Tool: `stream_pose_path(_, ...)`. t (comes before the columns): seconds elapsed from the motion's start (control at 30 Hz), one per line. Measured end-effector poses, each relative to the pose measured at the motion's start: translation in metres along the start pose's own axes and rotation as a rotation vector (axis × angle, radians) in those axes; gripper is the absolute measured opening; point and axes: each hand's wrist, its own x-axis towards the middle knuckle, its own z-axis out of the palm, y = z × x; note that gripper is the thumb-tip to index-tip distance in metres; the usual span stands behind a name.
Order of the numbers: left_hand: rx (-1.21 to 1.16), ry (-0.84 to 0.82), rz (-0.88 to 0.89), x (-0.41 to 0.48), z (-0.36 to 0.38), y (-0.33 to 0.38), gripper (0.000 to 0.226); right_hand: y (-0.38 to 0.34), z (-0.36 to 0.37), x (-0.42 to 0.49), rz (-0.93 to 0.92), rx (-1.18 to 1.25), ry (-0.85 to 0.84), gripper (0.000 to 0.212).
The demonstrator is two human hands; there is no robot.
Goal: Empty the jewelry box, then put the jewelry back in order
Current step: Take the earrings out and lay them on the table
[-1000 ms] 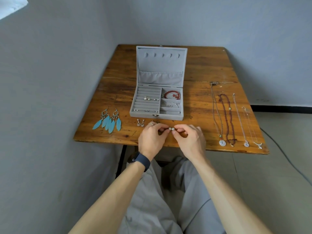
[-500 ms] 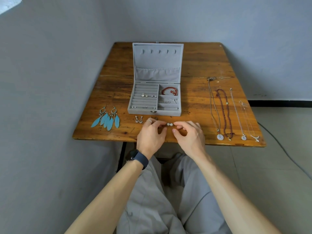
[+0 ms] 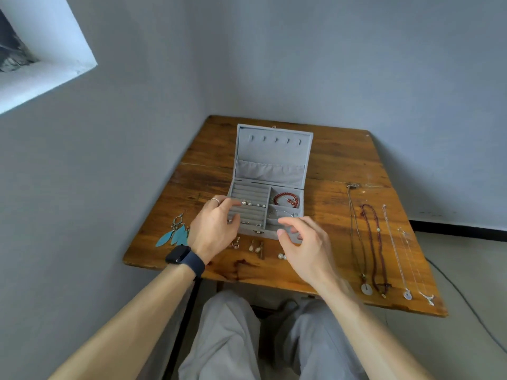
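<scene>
The grey jewelry box (image 3: pixel 274 157) stands open mid-table. Its ring rolls hold small pearl earrings (image 3: pixel 248 203) and a few studs. The right compartments hold a red bead bracelet (image 3: pixel 287 198) and a silver chain (image 3: pixel 282 214). My left hand (image 3: pixel 214 229) reaches over the rolls, its fingertips at the pearl earrings; no grip on them shows. My right hand (image 3: pixel 301 242) hovers over the box's front right corner, fingers loosely curled and holding nothing. A pair of pearl studs (image 3: pixel 281 256) lies on the table beside my right hand.
In front of the box lie drop earrings (image 3: pixel 255 246) and small earrings (image 3: pixel 236 244), partly hidden by my left hand. Blue feather earrings (image 3: pixel 175 235) lie at the left. Several necklaces (image 3: pixel 374 242) are stretched out along the wooden table's (image 3: pixel 334 160) right side. Walls close in left and behind.
Both hands have let go of the pearl studs, which now lie on the table. My left hand has moved forward into the box; my right hand has lifted toward it.
</scene>
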Motion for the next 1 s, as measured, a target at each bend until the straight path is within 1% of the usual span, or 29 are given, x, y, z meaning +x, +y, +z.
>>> stream_pose_path(0.13,0.116,-0.070,0.009,0.038,0.001,-0.013,0.036,-0.005,0.020,0.042,-0.001,-0.082,-0.078,0.028)
stream_pose_path(0.23,0.194,-0.120,0.037,0.055,0.009,-0.015,0.038,-0.004,0.040,0.069,-0.015,-0.196,-0.128,0.029)
stream_pose_path(0.33,0.246,-0.140,0.061,0.065,0.019,-0.016,0.038,-0.003,0.058,0.089,-0.007,-0.275,-0.156,0.032)
stream_pose_path(0.43,0.314,-0.152,0.051,0.069,0.026,-0.019,0.036,-0.004,0.071,0.103,-0.054,-0.354,-0.173,0.033)
stream_pose_path(0.6,0.301,-0.158,0.049,0.069,0.027,-0.024,0.030,-0.004,0.080,0.108,-0.091,-0.431,-0.205,0.031)
stream_pose_path(0.7,0.249,-0.147,0.043,0.068,0.024,-0.026,0.027,-0.005,0.080,0.111,-0.083,-0.400,-0.202,0.027)
stream_pose_path(0.83,0.125,-0.152,0.014,0.060,0.015,-0.026,0.024,-0.005,0.073,0.109,-0.026,-0.314,-0.217,0.018)
stream_pose_path(0.9,0.070,-0.141,-0.007,0.053,0.008,-0.025,0.024,-0.006,0.068,0.105,0.008,-0.223,-0.203,0.011)
stream_pose_path(0.97,0.007,-0.110,-0.019,0.044,0.001,-0.023,0.022,-0.009,0.059,0.098,0.062,-0.088,-0.151,0.003)
stream_pose_path(1.0,-0.026,-0.097,-0.027,0.040,-0.002,-0.022,0.021,-0.010,0.054,0.093,0.092,-0.016,-0.118,0.004)
